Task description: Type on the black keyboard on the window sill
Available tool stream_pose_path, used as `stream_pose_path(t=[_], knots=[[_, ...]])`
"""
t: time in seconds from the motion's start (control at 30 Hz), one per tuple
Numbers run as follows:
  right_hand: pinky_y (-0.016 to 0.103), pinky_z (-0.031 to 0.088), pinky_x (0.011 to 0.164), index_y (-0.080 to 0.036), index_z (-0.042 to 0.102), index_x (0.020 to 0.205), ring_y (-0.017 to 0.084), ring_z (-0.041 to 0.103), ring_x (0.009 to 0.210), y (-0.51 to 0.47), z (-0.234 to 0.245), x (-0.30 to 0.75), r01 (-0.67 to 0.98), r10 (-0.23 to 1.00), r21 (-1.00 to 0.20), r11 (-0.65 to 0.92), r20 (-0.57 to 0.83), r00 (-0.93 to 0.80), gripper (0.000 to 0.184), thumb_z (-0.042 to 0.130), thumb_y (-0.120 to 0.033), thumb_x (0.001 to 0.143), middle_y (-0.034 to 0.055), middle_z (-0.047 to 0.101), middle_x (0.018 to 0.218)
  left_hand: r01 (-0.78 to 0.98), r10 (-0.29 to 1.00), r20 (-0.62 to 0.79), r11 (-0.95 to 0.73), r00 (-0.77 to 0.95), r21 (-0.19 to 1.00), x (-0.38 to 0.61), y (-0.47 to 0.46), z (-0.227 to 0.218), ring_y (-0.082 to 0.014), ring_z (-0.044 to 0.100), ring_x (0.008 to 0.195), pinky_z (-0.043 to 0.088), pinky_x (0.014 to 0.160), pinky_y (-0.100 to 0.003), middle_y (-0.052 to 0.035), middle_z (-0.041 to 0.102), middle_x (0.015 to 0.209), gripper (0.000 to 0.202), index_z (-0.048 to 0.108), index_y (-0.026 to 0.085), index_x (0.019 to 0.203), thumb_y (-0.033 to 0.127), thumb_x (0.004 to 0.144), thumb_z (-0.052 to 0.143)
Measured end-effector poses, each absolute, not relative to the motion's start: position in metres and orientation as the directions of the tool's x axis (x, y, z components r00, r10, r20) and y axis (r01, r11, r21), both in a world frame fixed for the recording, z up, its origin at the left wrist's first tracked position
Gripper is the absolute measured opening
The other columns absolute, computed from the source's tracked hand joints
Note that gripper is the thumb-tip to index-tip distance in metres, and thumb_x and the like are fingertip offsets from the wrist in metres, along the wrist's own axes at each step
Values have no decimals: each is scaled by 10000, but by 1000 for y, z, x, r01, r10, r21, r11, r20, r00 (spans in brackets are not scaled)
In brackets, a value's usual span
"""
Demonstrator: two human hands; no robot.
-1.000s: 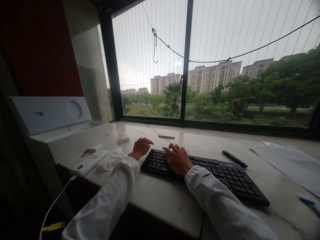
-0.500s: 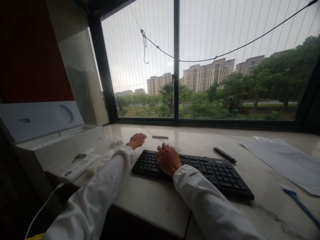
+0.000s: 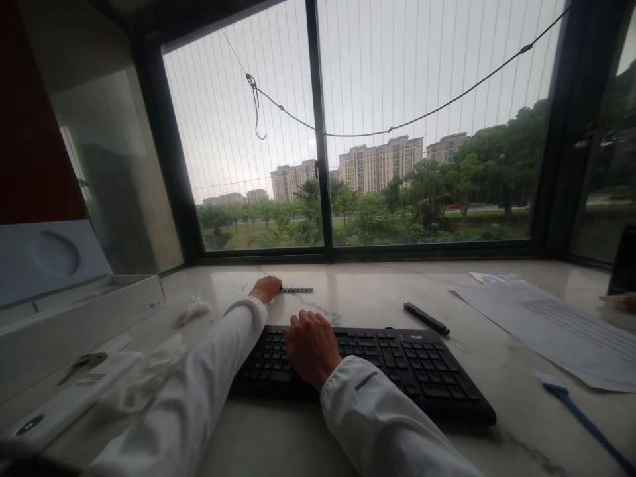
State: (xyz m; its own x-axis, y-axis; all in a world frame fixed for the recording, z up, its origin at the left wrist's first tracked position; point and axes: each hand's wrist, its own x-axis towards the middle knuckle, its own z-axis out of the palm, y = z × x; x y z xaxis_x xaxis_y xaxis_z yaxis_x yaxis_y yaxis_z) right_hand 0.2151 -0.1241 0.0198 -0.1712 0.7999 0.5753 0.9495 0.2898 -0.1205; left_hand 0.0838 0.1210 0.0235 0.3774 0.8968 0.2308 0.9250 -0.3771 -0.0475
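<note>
My left hand [image 3: 267, 289] reaches past the far left corner of the keyboard. Its fingertips close at the left end of a thin black strip [image 3: 298, 289] with a row of small light marks, which lies on the marble-patterned counter. Beneath my right hand [image 3: 314, 346] is the left-middle part of a black keyboard [image 3: 422, 371]. The fingers of that hand rest over the keys, apart and slightly bent, with nothing visible in them. My palm and wrist hide some of the keys.
Right of the keyboard lie a black pen-like stick [image 3: 426, 318], printed paper [image 3: 546, 324] and a blue plastic tool [image 3: 586, 417]. On the left are an open white box [image 3: 94, 301], a white power bank-like device [image 3: 74, 394] with a key on it, and crumpled tissue [image 3: 193, 310]. A window stands behind.
My left hand has moved to the strip and closed at its left end. The right hand stays on the keyboard. The view has turned right and come closer.
</note>
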Motion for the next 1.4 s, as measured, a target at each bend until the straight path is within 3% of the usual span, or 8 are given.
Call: stream_pose_path(t=[0.17,0.33,0.47,0.67,0.8,1.13,1.4], knots=[[330,358,766,-173,599,876,197,530,843,-123,18,217,958,816,-123,258,559,-148,306,346,-343,906,86,596,877,935,898,280,-354,340,-1,70,115,36,-207,613,894,442,817,-282,-108,677,922,198,695,177,877,268,746,578],[326,351,774,-176,598,866,194,533,849,-126,21,216,968,836,-88,234,526,-154,287,358,-329,903,87,600,882,907,869,325,-416,373,70,62,82,57,-151,621,823,442,750,-209,-28,699,860,217,700,214,853,348,727,584],[323,344,786,-177,591,896,191,535,877,-127,26,216,981,854,-47,189,501,-140,286,337,-309,913,91,602,918,838,810,405,-521,424,163,61,41,68,-147,624,746,452,719,-225,-8,698,783,207,705,211,809,348,683,614],[314,321,791,-181,582,947,189,534,885,-125,30,221,989,856,11,146,500,-132,265,343,-290,910,89,601,933,772,737,526,-598,424,216,57,-9,55,-164,632,800,458,809,-266,-1,701,801,190,702,214,846,294,700,610],[316,314,783,-186,576,1009,194,538,868,-123,29,224,988,847,48,146,510,-149,270,351,-295,907,85,605,933,656,665,520,-716,537,238,56,-23,45,-137,638,773,465,797,-244,14,701,811,172,694,207,845,279,710,615],[305,312,790,-195,552,1100,195,536,884,-121,29,228,986,851,92,141,498,-168,279,386,-270,889,85,607,974,500,561,500,-824,659,266,54,-22,36,-132,640,847,447,832,-231,1,709,864,196,696,191,903,279,736,646],[296,318,780,-221,555,1120,190,530,890,-122,29,229,982,865,85,166,467,-187,294,368,-264,898,80,598,985,404,510,381,-854,771,327,55,-20,38,-122,635,863,431,864,-221,-18,709,888,184,711,204,937,236,807,584]])
